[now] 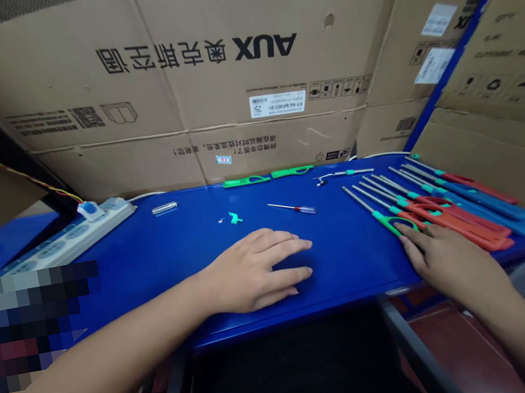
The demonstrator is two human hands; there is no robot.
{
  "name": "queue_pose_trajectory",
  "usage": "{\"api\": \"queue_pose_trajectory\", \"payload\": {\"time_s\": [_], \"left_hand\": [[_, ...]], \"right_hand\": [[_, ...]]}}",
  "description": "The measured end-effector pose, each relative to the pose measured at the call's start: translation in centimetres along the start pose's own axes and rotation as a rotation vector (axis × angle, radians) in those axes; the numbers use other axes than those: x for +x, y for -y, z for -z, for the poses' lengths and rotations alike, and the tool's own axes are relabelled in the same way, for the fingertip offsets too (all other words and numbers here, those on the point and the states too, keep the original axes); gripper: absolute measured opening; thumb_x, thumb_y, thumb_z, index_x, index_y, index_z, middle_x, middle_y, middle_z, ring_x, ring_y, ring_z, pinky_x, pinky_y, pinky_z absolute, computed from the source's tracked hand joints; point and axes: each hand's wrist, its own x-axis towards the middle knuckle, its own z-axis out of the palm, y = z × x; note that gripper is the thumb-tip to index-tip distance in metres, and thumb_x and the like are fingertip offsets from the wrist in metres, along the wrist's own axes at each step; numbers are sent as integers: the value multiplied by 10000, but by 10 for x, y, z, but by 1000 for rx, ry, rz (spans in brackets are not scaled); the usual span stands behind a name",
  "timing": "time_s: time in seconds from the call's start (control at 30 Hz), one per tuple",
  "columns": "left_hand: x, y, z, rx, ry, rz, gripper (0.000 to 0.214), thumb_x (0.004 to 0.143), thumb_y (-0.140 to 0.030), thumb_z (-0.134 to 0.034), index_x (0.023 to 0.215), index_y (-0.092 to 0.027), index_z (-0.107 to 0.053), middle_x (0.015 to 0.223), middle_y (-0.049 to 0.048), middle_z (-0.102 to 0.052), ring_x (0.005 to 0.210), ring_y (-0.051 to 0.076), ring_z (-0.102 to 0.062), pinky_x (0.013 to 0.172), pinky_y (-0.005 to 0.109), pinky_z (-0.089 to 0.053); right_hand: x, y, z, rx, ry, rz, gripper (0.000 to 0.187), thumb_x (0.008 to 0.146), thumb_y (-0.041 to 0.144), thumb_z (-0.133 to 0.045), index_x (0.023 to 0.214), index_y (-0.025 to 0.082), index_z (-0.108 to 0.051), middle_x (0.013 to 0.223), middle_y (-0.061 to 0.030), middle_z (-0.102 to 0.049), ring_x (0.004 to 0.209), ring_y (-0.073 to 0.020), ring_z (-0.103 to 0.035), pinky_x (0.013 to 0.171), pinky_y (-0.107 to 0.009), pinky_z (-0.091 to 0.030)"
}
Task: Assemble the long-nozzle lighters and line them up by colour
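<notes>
- Nearest the near edge of the blue worktop (pixel 163 268), the left hand (pixel 255 271) lies palm down, fingers together and pointing toward the right edge, forearm coming in from the near left corner. Its grip is slack and flat; it holds nothing.
- The right hand (pixel 442 253) rests at the near right corner, wrist off the edge, fingers stretched forward and a little spread. Its grip is unclosed; the fingertips touch the handle end of the green-handled lighter (pixel 388 218), the nearest of the row.
- That row of long-nozzle lighters (pixel 452 210) fans along the right edge, red, blue and green handles overlapping, metal tubes pointing toward the far left.
- To take one cleanly, my judgement is that the fingers should close on the green handle alone and lift it straight off, since the red handles just beside it overlap and could drag along.
- Toward the middle, a thin metal rod with a red tip (pixel 292 207) lies alone, with a small teal plastic piece (pixel 234 217) to its left.
- Farther back sit a clear small tube (pixel 164 208), a wired nozzle part (pixel 342 174), and two green handle shells (pixel 268 176) along the far edge.
- A white power strip (pixel 71 235) lies at the far left corner; cardboard boxes (pixel 199 65) stand behind.
</notes>
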Motion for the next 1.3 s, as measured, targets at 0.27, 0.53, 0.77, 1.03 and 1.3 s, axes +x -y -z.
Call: {"api": "queue_pose_trajectory", "payload": {"time_s": [0.27,0.53,0.77,1.03,1.3], "left_hand": [[-2,0,0,-27,15,15,308,969,-346,-585,1251,-258,-671,1470,115,-538,1310,291,-514,1045,443,-471],[-3,8,5,-71,27,74,266,950,-327,-615,1182,-234,-707,1392,116,-596,1267,287,-544,1032,446,-487],[-10,25,19,-135,-27,332,231,973,-325,-563,1063,-203,-739,1121,85,-709,1016,205,-655,904,361,-531],[0,51,33,-100,11,545,314,980,-377,-507,974,-179,-751,985,74,-737,920,204,-671,854,338,-522],[78,156,-29,98,308,869,322,894,-305,-557,1117,-198,-763,1106,123,-726,1035,280,-657,845,360,-522]], "right_hand": [[18,-1,-8,-68,-89,-68,450,974,331,-388,1051,151,-793,934,-169,-614,888,-311,-602,740,-434,-518],[42,-4,-12,40,-52,-94,456,965,294,-395,1094,55,-762,942,-180,-619,828,-269,-630,782,-399,-555],[52,-8,-9,-68,32,-96,407,965,265,-406,1028,68,-756,935,-195,-636,899,-304,-643,776,-399,-535],[71,-10,16,-81,123,-127,442,968,405,-428,1084,119,-745,1006,-195,-713,867,-330,-680,702,-415,-512],[217,22,21,-205,417,232,405,908,256,-552,1294,194,-658,1304,-163,-665,1179,-306,-614,873,-375,-475]]}}
